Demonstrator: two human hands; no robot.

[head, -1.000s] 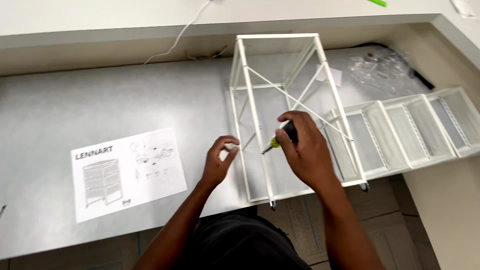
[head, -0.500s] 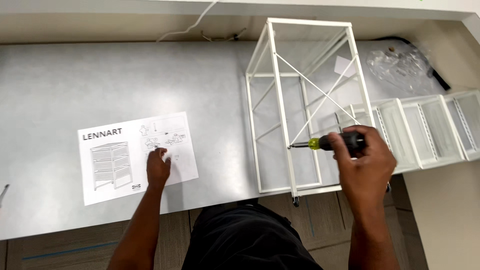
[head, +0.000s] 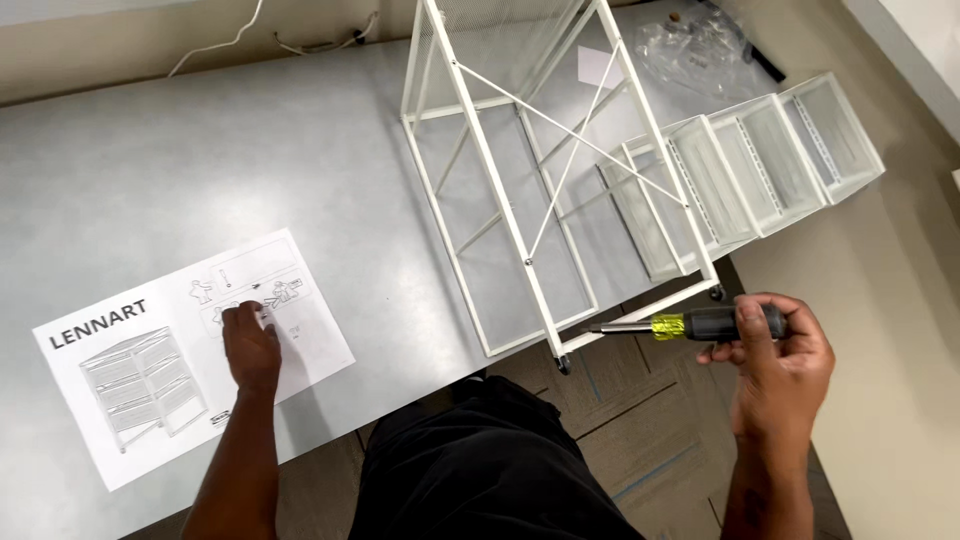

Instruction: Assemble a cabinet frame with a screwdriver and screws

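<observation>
My left hand [head: 250, 345] rests on a white instruction sheet [head: 150, 370] that lies on the grey table [head: 200, 170], fingertips on its drawings. My right hand [head: 780, 365] holds a screwdriver [head: 690, 325] with a yellow and black handle, level, its tip pointing left toward the near end of a white metal frame [head: 530, 190]. The frame lies on its side across the table, with crossed thin braces and small black feet over the table's front edge. The screwdriver tip is just short of the frame.
Three white mesh drawers [head: 750, 170] lie in a row right of the frame, overhanging the table. A clear plastic bag [head: 700, 45] sits at the far right. White cables [head: 250, 30] trail along the back edge. Brown floor shows below.
My left hand left the frame and moved left onto the instruction sheet. My right hand drew the screwdriver back right, away from the frame.
</observation>
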